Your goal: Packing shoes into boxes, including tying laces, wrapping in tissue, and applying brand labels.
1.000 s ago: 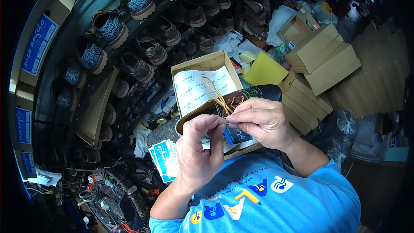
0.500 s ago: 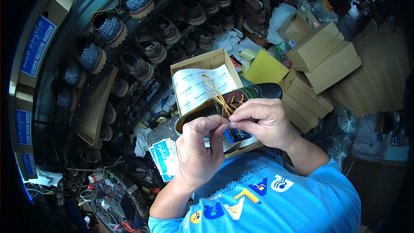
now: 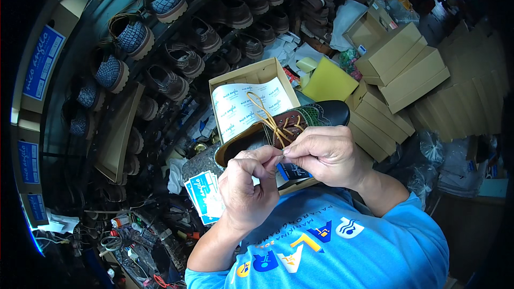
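Observation:
My left hand [image 3: 249, 179] and my right hand [image 3: 331, 155] meet fingertip to fingertip, both closed in a pinch. What lies between the fingers is too small to make out. Right below them hangs or lies a dark blue tag [image 3: 292, 172], partly covered by my hands. Just beyond is a leather shoe [image 3: 332, 112] in black, green and brown, its toe pointing right. Tan laces [image 3: 273, 123] are tied on it, one loop sticking up. The shoe rests across an open cardboard box [image 3: 243, 76] lined with printed white paper [image 3: 233, 108].
A stack of blue-and-white cards [image 3: 205, 195] sits left of my left hand. Racks of shoes [image 3: 174, 81] fill the left and back. Cardboard boxes [image 3: 415, 77] pile up on the right, near a yellow sheet [image 3: 331, 81]. Cluttered tools and wires [image 3: 136, 235] lie lower left.
My hands stay pinched together over the tag, with only a slight shift of the fingers. The shoe and box have hardly moved in view.

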The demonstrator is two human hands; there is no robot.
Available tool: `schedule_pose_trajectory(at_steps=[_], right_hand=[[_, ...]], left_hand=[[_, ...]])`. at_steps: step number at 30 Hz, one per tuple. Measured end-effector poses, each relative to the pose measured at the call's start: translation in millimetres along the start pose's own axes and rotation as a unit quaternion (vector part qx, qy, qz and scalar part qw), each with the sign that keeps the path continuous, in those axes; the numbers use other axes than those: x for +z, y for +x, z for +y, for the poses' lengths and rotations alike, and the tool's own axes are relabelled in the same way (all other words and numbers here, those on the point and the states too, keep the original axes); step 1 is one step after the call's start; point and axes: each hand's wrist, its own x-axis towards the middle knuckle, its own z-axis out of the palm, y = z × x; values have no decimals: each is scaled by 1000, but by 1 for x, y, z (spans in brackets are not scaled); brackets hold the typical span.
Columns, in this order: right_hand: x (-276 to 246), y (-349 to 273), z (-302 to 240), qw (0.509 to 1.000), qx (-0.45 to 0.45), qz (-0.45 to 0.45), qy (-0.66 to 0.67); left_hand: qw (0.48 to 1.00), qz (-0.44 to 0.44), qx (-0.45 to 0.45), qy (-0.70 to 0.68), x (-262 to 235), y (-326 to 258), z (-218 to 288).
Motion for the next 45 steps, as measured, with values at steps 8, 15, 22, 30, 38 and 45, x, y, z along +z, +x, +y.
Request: schedule_pose_trajectory(at_steps=[8,15,22,30,38,45], right_hand=[[-29,-2,-8,994,30,-96,-39],[-95,-19,64,957,252,140,24],[-100,-30,68,852,373,74,360],[0,-26,42,792,211,-190,541],[36,-29,24,830,221,-161,486],[40,-37,38,838,224,-147,475]], left_hand=[[995,-22,48,90,-19,28,14],[905,-257,-334,49,-20,70,6],[973,-171,-141,-61,-48,52,29],[981,-63,110,148,-113,50,45],[925,88,-195,-314,-37,-74,-14],[943,31,-240,-229,-18,-64,4]])
